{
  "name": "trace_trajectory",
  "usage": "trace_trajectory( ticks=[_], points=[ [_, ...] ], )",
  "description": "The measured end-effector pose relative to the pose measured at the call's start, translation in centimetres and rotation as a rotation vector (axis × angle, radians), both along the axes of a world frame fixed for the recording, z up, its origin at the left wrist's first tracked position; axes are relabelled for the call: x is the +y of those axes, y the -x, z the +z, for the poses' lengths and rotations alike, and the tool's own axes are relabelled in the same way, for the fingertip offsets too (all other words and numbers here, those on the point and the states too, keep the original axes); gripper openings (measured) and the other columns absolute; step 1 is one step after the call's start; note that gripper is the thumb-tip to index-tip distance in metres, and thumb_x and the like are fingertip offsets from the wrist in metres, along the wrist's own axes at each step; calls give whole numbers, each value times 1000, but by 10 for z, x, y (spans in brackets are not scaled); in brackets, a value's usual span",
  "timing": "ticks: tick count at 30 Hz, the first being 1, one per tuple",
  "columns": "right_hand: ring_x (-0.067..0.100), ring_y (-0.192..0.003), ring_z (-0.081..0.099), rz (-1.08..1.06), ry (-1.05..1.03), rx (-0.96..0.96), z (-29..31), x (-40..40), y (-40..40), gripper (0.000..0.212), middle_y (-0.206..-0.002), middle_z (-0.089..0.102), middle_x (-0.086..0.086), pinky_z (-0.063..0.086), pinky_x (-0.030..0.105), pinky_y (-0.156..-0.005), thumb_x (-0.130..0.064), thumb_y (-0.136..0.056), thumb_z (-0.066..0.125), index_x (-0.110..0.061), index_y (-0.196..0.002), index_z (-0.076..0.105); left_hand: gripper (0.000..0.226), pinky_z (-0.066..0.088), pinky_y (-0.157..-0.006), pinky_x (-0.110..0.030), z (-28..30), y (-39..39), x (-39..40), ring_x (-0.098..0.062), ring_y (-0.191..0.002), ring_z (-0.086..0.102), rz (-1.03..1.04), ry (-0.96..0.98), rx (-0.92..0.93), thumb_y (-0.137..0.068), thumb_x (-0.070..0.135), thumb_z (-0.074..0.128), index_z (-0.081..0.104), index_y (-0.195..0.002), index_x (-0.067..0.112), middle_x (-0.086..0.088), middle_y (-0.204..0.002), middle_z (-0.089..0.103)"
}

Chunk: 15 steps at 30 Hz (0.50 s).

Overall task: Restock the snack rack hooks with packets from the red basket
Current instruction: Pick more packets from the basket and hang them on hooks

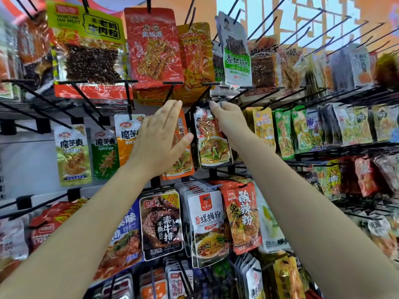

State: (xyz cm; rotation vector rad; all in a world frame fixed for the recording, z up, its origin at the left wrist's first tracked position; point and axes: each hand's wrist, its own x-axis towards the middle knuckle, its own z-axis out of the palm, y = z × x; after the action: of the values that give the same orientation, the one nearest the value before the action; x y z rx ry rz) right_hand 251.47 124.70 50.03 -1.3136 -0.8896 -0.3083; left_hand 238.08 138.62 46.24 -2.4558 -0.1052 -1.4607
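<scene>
My right hand [228, 119] pinches the top edge of a dark snack packet [212, 145] with a noodle picture, holding it at the tip of a black hook [203, 98] in the middle row of the rack. My left hand [162, 134] is flat, fingers straight, resting against an orange packet [180, 162] that hangs just left of the dark one. The red basket is out of sight.
The wire rack fills the view with hanging packets: red and yellow ones [151, 48] above, a white noodle packet [207, 225] and a dark steak packet [160, 225] below. Several bare hooks [323, 22] jut out at the upper right.
</scene>
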Motion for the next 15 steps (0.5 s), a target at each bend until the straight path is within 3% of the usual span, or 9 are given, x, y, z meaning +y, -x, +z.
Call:
trace_trajectory(
  ticks=[2,4,6,9,11,15],
  points=[
    [15,-64,40,-56,20,-32,-2,4,-3,29,-72,41,1,30,33,-63,-33,-103,54,-7,-90,52,77,10,-125,-47,1,0,-1,-19,-155,11,6,-7,3,-100,57,29,10,-163,18,-1,-170,10],
    [17,-81,48,-235,38,-147,-7,4,-5,30,-93,52,3,37,31,-71,-31,-98,62,-5,-112,53,76,8,-125,-49,0,2,1,-20,-156,10,25,-51,-7,-100,54,37,13,-162,18,-3,-170,10],
    [19,-92,48,-406,35,-328,-15,-1,-2,41,-110,50,8,38,29,-75,-28,-94,67,-8,-124,47,73,11,-124,-53,-4,6,5,-27,-156,12,75,-135,-16,-99,45,52,22,-160,19,-9,-169,12],
    [19,-107,50,-485,80,-580,-34,-4,-2,48,-124,47,7,44,28,-82,-28,-92,70,-17,-133,48,67,17,-122,-56,-14,14,11,-38,-151,21,148,-222,-31,-93,36,64,39,-152,18,-19,-162,24],
    [25,-122,48,-477,161,-642,-41,2,-6,53,-134,45,8,47,35,-95,-30,-93,68,-24,-141,47,65,15,-122,-55,-14,18,12,-38,-151,21,196,-187,-7,-95,40,62,40,-152,20,-19,-161,26],
    [35,-137,38,-477,307,-635,-38,17,-8,58,-151,35,11,39,47,-111,-34,-97,63,-28,-150,40,66,7,-124,-53,-5,12,14,-30,-156,5,288,-65,87,-101,51,45,22,-159,30,-9,-168,14]
  ],
)
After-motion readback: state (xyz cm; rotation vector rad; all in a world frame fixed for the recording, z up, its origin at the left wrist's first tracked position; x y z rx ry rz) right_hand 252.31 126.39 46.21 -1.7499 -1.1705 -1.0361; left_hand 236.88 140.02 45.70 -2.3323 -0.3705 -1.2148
